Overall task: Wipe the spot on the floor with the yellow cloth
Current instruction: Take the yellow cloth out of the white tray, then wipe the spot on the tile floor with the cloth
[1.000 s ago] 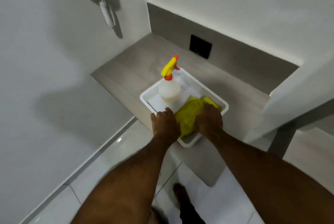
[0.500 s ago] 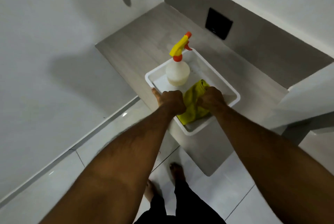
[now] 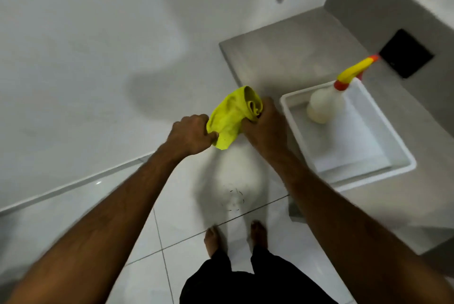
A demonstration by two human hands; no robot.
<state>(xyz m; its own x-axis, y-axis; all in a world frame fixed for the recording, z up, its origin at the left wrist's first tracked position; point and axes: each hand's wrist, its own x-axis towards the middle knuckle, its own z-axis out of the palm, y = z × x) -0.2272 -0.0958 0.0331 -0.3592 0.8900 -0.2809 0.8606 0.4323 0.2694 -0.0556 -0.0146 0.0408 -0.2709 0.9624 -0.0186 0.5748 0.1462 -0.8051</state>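
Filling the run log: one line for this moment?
phase: cloth fetched | cloth: in both hands, midair | left hand, right hand: shut | spot: unwiped | bottle: in tray

A grey counter (image 3: 290,53) was seen at the right, and a white tray (image 3: 403,156) was set directly on it, near its front edge. A white tiled floor (image 3: 186,208) lay below, marked with a faint dark spot (image 3: 233,199); two bare feet (image 3: 212,240) were planted just behind that mark.

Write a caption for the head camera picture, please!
Both hands, left and right, hold a yellow cloth above the floor spot.
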